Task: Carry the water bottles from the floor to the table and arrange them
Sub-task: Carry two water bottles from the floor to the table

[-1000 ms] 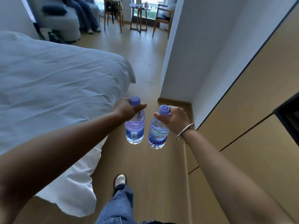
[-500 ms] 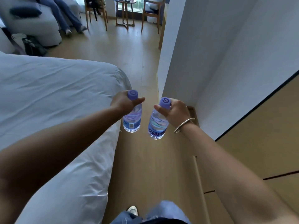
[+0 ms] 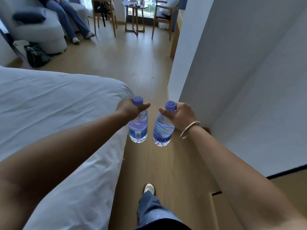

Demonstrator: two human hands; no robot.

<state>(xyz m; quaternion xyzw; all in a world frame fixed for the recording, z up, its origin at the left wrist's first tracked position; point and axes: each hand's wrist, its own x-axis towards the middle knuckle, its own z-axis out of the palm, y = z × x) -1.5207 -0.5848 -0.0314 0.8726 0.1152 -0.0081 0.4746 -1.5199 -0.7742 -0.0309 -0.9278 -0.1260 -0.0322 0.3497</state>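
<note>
The left hand (image 3: pixel 131 108) holds one clear plastic water bottle with a purple cap (image 3: pixel 138 125) by its neck, and the right hand (image 3: pixel 180 115) holds another (image 3: pixel 163 128) beside it, both over the wooden floor (image 3: pixel 149 163) near the white bed (image 3: pixel 49 105); held only up top, a bottle could slip and fall; the small round wooden tabletop (image 3: pixel 136 6) is far from the bed.

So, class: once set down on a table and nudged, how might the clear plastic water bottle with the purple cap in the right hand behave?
The clear plastic water bottle with the purple cap looks full, so probably heavy for its size. It is tall and narrow, so a high nudge may tip it; being round, it would likely roll. The right hand grips only near the cap, suggesting a fairly stiff neck.
</note>
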